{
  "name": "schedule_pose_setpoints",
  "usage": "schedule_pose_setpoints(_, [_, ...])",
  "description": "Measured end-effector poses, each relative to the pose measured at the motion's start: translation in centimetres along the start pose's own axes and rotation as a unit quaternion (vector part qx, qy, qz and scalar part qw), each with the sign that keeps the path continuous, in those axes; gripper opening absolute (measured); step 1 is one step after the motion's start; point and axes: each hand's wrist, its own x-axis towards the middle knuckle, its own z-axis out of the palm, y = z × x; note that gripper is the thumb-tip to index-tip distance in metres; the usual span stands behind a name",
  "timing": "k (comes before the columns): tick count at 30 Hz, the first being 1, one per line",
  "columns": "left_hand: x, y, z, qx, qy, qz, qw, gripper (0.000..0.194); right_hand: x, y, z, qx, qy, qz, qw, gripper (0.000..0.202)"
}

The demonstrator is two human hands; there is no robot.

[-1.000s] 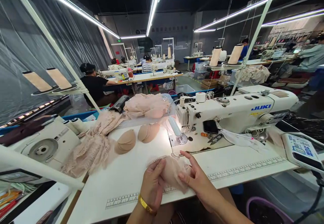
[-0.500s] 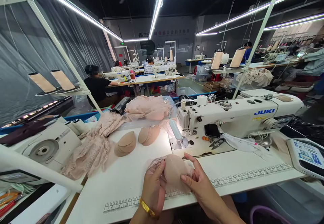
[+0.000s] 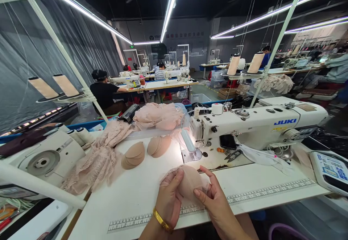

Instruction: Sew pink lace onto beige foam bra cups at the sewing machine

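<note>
Between my two hands, above the front of the white table, is a beige cup piece [image 3: 191, 182] with sheer lace fabric around it. My left hand [image 3: 170, 196] grips its left side, thumb on top and lace under the fingers. On the right side my right hand [image 3: 213, 196] pinches the edge between thumb and fingers, with the index finger raised. Two fanned stacks of beige pads, one on the left [image 3: 133, 155] and one nearer the machine [image 3: 158, 146], lie behind my hands. The fingers beneath the cup are partly hidden.
A white JUKI sewing machine [image 3: 255, 124] stands to the right, its needle area lit. Lace fabric [image 3: 100, 160] is heaped at left, and more fills a clear bin [image 3: 159, 116] behind. Small scissors [image 3: 233, 156] lie by the machine. A ruler strip [image 3: 269, 192] runs along the front edge.
Both hands and the cup piece have shifted slightly right in the view. My left thumb sits a little higher and farther over the cup. The hold is otherwise the same.
</note>
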Motion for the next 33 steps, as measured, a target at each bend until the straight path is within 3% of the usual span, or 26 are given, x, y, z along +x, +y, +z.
schedule_pose_setpoints(21, [0.6,0.0,0.8,-0.019,-0.033,-0.032,0.999,0.043,0.3,0.1,0.1,0.003,0.021,-0.027,0.999,0.095])
schedule_pose_setpoints(29, [2.2,1.7,1.3,-0.027,0.003,-0.015,1.0,0.04,1.1,0.5,-1.8,-0.045,-0.072,-0.023,0.996,0.084])
schedule_pose_setpoints(33, [2.2,3.5,0.8,0.012,-0.066,-0.021,0.998,0.037,1.7,-0.3,-2.5,-0.071,-0.107,-0.009,0.992,0.078])
